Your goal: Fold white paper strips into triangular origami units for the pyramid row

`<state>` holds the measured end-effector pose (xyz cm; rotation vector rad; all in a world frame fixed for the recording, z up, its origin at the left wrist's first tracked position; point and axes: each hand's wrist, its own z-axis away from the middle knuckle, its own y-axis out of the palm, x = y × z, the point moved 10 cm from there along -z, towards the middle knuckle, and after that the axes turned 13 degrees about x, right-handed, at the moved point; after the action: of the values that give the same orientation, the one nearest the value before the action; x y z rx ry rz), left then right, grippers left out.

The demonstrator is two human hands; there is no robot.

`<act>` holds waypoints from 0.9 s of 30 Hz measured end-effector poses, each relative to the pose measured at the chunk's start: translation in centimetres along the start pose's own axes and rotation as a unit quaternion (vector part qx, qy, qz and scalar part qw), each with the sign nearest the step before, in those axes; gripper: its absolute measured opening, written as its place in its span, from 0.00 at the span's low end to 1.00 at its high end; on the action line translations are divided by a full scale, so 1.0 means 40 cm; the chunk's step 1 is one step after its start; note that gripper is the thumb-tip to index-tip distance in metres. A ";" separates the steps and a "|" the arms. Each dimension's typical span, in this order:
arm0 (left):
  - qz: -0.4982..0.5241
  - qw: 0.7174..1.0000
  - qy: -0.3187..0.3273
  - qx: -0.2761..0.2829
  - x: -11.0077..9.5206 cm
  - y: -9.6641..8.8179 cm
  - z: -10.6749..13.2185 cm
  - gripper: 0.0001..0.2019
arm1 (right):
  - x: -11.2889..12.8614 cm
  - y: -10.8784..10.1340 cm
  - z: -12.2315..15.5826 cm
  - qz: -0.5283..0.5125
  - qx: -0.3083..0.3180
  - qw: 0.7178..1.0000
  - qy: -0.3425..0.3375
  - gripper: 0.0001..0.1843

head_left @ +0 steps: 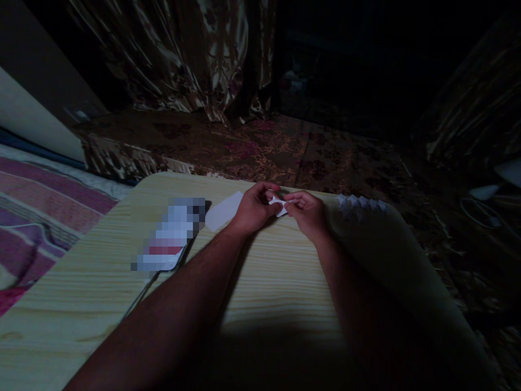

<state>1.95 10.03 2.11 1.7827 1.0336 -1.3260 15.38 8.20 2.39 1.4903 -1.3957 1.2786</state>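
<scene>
Between my two hands is a small piece of folded white paper [280,208], pinched from both sides above the far part of the wooden table [280,282]. My left hand [256,209] is closed on its left side, thumb toward the front. On the right side, my right hand [306,212] grips it with thumb and fingers. The paper's exact shape is partly covered by my fingers. Left of my left hand lies a flat white sheet [223,210]. Several small folded paper stars [362,203] sit in rows to the right of my right hand.
A blurred-out device, seemingly a phone [171,233], lies on the table's left with a cable [140,296] running toward me. A striped bed cover [36,201] is at left. Behind the table are a patterned cloth-covered ledge [252,146] and curtains [211,54]. The room is dark.
</scene>
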 end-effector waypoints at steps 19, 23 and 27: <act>-0.018 0.999 -0.049 0.001 0.036 -0.006 0.001 0.15 | -0.005 -0.017 -0.002 0.006 -0.031 0.999 -0.009 0.09; -0.010 0.999 -0.051 -0.012 0.029 -0.010 0.003 0.15 | -0.012 -0.012 -0.002 -0.016 -0.018 1.000 0.010 0.15; 0.002 0.998 -0.057 -0.021 0.025 -0.014 0.005 0.16 | -0.023 -0.010 -0.002 -0.022 -0.006 0.999 0.033 0.18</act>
<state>1.53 10.31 1.07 1.6567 0.9882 -1.3768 15.82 8.60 1.57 1.4499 -1.3202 1.2777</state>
